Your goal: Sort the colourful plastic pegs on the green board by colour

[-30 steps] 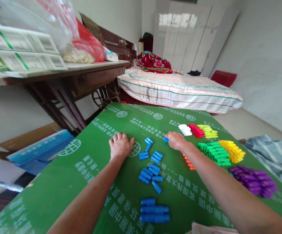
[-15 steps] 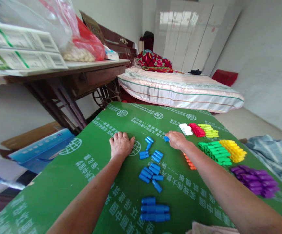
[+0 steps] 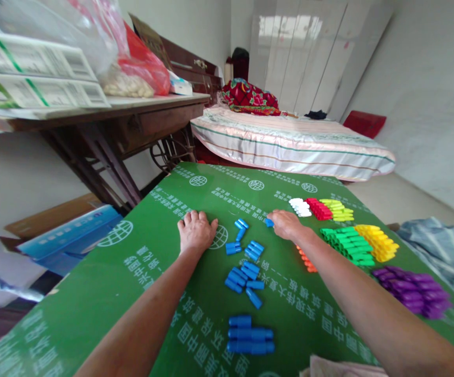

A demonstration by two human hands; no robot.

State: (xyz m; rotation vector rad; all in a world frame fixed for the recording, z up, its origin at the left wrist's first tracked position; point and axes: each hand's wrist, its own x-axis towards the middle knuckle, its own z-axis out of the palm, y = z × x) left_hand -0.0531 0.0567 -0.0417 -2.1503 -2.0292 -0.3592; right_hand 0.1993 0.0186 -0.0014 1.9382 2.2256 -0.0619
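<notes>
Listing all positions from one landmark, the middle cluster of blue plastic cylinders on the green, white-printed tabletop.

Item: short blue plastic cylinder, one, beyond the middle cluster and to its right. Only one end shows, directed leftward; the long axis is otherwise hidden by the fingers. Right hand adjacent and touching; left hand well apart, across to the other side.

Right hand: beyond and right of the middle cluster, fingers curled and closed on the short blue cylinder, knuckles up, forearm running back along the cluster's right side. Whether the piece is clear of the surface cannot be told.

Left hand: beyond and left of the middle cluster, palm down on the tabletop, fingers slightly spread, nothing visible in its grasp.

Blue plastic cylinders in a small far group: just beyond the middle cluster, between the hands, axes varied.

Blue plastic cylinders in a near row: on the wearer's side of the middle cluster, long axes crosswise, side by side.

Orange plastic pieces: right of the middle cluster, partly behind the right forearm.

Green plastic tubes: farther right of the middle cluster, stacked.
</notes>
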